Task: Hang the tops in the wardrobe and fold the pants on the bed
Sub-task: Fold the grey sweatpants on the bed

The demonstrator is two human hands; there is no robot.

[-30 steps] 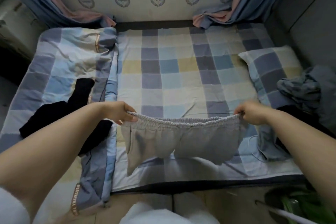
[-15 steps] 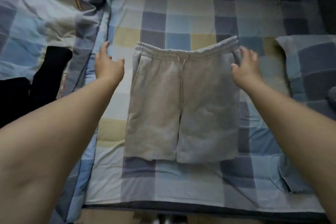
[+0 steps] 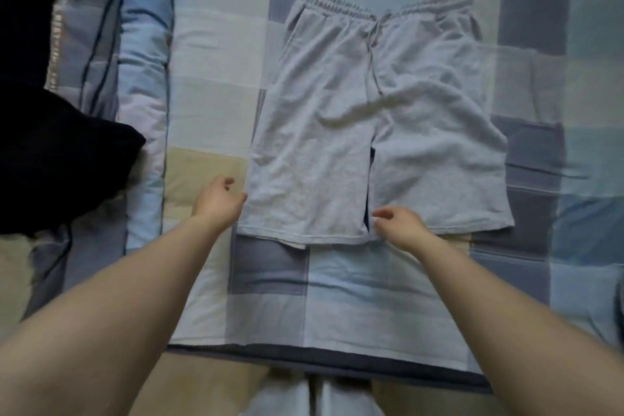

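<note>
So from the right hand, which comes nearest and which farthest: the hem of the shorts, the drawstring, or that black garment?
From the right hand:
1. Hem of the grey shorts, right at its fingertips, where the two legs meet.
2. Drawstring, farther up the bed, below the waistband.
3. Black garment, farthest, off to the left on the quilt.

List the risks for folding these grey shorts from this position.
1. The grey shorts lie rumpled around the crotch and drawstring; folding now may lock those creases in.
2. The left hand touches only the outer hem corner and the right hand hovers near the inner hems, so a lift could drag the legs askew.
3. The black garment lies close on the left and may get caught.
</note>
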